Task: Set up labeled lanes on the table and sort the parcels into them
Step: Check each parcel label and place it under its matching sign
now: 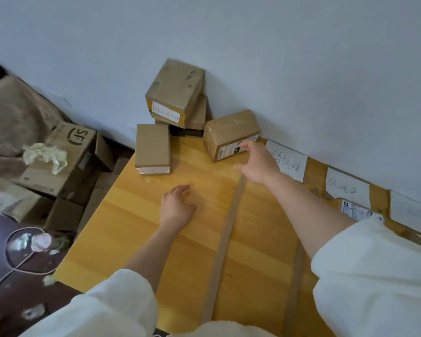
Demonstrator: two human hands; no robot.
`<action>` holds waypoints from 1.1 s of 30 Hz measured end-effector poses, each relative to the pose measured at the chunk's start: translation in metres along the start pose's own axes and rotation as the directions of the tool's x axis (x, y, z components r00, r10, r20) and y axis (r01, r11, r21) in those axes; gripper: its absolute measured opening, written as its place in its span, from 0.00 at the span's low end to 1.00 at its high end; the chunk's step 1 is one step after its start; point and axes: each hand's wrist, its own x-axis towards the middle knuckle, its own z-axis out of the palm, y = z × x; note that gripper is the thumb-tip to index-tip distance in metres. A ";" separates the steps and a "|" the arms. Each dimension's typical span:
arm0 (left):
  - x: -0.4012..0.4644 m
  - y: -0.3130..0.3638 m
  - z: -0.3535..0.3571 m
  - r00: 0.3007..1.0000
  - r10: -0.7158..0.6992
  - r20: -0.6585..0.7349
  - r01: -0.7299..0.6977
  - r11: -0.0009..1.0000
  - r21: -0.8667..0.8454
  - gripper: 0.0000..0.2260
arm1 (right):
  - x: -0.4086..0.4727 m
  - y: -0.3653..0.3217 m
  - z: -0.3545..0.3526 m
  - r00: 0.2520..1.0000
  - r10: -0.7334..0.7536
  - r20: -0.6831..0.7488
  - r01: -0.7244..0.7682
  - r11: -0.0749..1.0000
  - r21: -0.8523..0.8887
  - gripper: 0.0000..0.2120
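A person in white sleeves leans over a yellow wooden table (136, 229) that stands against a pale wall. The right hand (258, 164) reaches forward with loose, spread fingers, its fingertips at the near end of a brown parcel (231, 133) lying by the wall; whether they touch it cannot be told, and the hand grasps nothing. The left hand (176, 206) hovers low over bare wood near the table's middle, fingers relaxed and slightly curled, holding nothing.

At the table's far end, a stack of parcels (176, 93) stands against the wall, the top one bearing a white label with red marks. A flat parcel (152, 148) lies just left of the stack, at the table's left edge.

Two strips of brown tape (226, 229) run from the near edge toward the wall, marking lanes. Along the wall sit white paper labels: the first label (289, 161) with handwriting just right of the reaching hand, a second label (348, 187) further right, and a third label (411, 210) near the right edge. A small printed sticker (355, 210) lies between the second and third.

On the floor left of the table lie open cardboard boxes (68, 154), one holding crumpled paper (45, 155).
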 end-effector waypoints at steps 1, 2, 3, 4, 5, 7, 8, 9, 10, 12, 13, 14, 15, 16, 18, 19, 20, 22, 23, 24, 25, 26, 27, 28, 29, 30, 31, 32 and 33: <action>0.004 -0.002 0.002 1.000 0.022 -0.006 -0.022 0.998 0.067 0.28 | 0.008 -0.001 0.001 1.000 -0.020 -0.011 0.019 0.999 -0.045 0.30; 0.006 -0.004 0.003 1.000 0.031 -0.005 -0.030 0.992 0.120 0.30 | 0.016 -0.003 0.003 0.999 -0.036 -0.023 0.034 0.995 -0.089 0.31; 0.008 -0.005 0.005 1.000 0.029 -0.004 -0.028 0.986 0.164 0.32 | 0.024 -0.005 0.003 0.998 -0.051 -0.038 0.046 0.990 -0.132 0.32; 0.009 -0.006 0.008 1.000 0.026 -0.009 -0.024 0.979 0.202 0.33 | 0.032 -0.007 0.005 0.996 -0.068 -0.056 0.058 0.983 -0.175 0.33; 0.008 -0.007 0.010 0.999 0.032 -0.017 -0.028 0.971 0.236 0.35 | 0.038 -0.009 0.005 0.993 -0.092 -0.079 0.073 0.973 -0.221 0.34; 0.009 -0.008 0.014 0.998 0.044 -0.035 -0.033 0.963 0.266 0.37 | 0.052 -0.014 0.005 0.983 -0.150 -0.109 0.111 0.947 -0.302 0.36; 0.011 -0.009 0.014 0.998 0.043 -0.043 -0.030 0.963 0.269 0.37 | 0.058 -0.016 0.006 0.978 -0.177 -0.111 0.132 0.934 -0.331 0.37; 0.013 -0.010 0.014 0.998 0.040 -0.048 -0.025 0.961 0.274 0.37 | 0.064 -0.018 0.006 0.975 -0.198 -0.102 0.151 0.924 -0.352 0.39; 0.014 -0.011 0.013 0.998 0.042 -0.051 -0.026 0.958 0.287 0.38 | 0.070 -0.021 0.007 0.973 -0.214 -0.086 0.169 0.915 -0.366 0.40; 0.017 -0.013 0.011 0.997 0.051 -0.057 -0.031 0.951 0.306 0.38 | 0.081 -0.025 0.008 0.972 -0.232 -0.048 0.196 0.900 -0.390 0.44; 0.018 -0.014 0.011 0.997 0.052 -0.061 -0.031 0.951 0.307 0.38 | 0.085 -0.028 0.008 0.972 -0.235 -0.023 0.206 0.891 -0.404 0.45; 0.018 -0.013 0.012 0.997 0.050 -0.064 -0.028 0.952 0.305 0.38 | 0.089 -0.029 0.009 0.971 -0.239 0.007 0.220 0.880 -0.422 0.47; 0.018 -0.013 0.012 0.997 0.050 -0.067 -0.027 0.952 0.304 0.38 | 0.092 -0.030 0.010 0.969 -0.245 0.037 0.236 0.867 -0.439 0.47; 0.017 -0.014 0.013 0.996 0.050 -0.068 -0.027 0.952 0.305 0.38 | 0.094 -0.030 0.011 0.966 -0.254 0.057 0.251 0.854 -0.455 0.48; 0.016 -0.015 0.014 0.996 0.056 -0.068 -0.032 0.951 0.307 0.38 | 0.095 -0.030 0.013 0.958 -0.279 0.064 0.273 0.823 -0.498 0.49; 0.016 -0.015 0.014 0.996 0.058 -0.069 -0.034 0.950 0.309 0.38 | 0.095 -0.029 0.013 0.955 -0.290 0.060 0.278 0.808 -0.520 0.49; 0.016 -0.016 0.014 0.996 0.058 -0.070 -0.033 0.950 0.311 0.38 | 0.094 -0.028 0.013 0.952 -0.300 0.055 0.282 0.796 -0.535 0.49; 0.016 -0.016 0.015 0.996 0.051 -0.071 -0.027 0.949 0.314 0.38 | 0.092 -0.025 0.012 0.944 -0.328 0.043 0.299 0.789 -0.537 0.46; 0.016 -0.015 0.016 0.996 0.049 -0.073 -0.024 0.949 0.315 0.38 | 0.090 -0.023 0.010 0.937 -0.347 0.030 0.310 0.789 -0.530 0.44; 0.016 -0.014 0.016 0.996 0.046 -0.073 -0.021 0.949 0.316 0.38 | 0.087 -0.020 0.007 0.929 -0.370 0.005 0.319 0.795 -0.516 0.43; 0.016 -0.014 0.016 0.997 0.041 -0.071 -0.017 0.949 0.316 0.38 | 0.083 -0.017 0.004 0.920 -0.391 -0.033 0.326 0.809 -0.490 0.43; 0.015 -0.014 0.016 0.997 0.035 -0.067 -0.012 0.949 0.315 0.38 | 0.078 -0.014 0.000 0.911 -0.403 -0.083 0.329 0.834 -0.443 0.42; 0.016 -0.014 0.016 0.998 0.028 -0.061 -0.007 0.950 0.314 0.38 | 0.072 -0.011 -0.005 0.905 -0.400 -0.142 0.326 0.869 -0.373 0.42; 0.015 -0.013 0.016 0.998 0.022 -0.056 -0.004 0.950 0.312 0.38 | 0.065 -0.008 -0.009 0.906 -0.373 -0.202 0.312 0.908 -0.278 0.43; 0.014 -0.011 0.017 0.999 0.016 -0.049 0.001 0.950 0.314 0.38 | 0.056 -0.005 -0.014 0.914 -0.319 -0.249 0.284 0.944 -0.166 0.44; 0.013 -0.009 0.017 0.999 0.007 -0.040 0.005 0.950 0.314 0.38 | 0.047 -0.001 -0.017 0.926 -0.252 -0.280 0.248 0.967 -0.048 0.45; 0.013 -0.007 0.017 1.000 -0.006 -0.026 0.014 0.952 0.305 0.37 | 0.038 0.002 -0.021 0.937 -0.181 -0.299 0.211 0.975 0.070 0.47; 0.013 -0.004 0.017 1.000 -0.021 -0.011 0.024 0.960 0.280 0.35 | 0.029 0.006 -0.024 0.946 -0.107 -0.306 0.172 0.966 0.193 0.48; 0.014 -0.001 0.016 0.999 -0.040 0.005 0.038 0.971 0.236 0.34 | 0.019 0.010 -0.027 0.955 -0.031 -0.295 0.131 0.937 0.324 0.48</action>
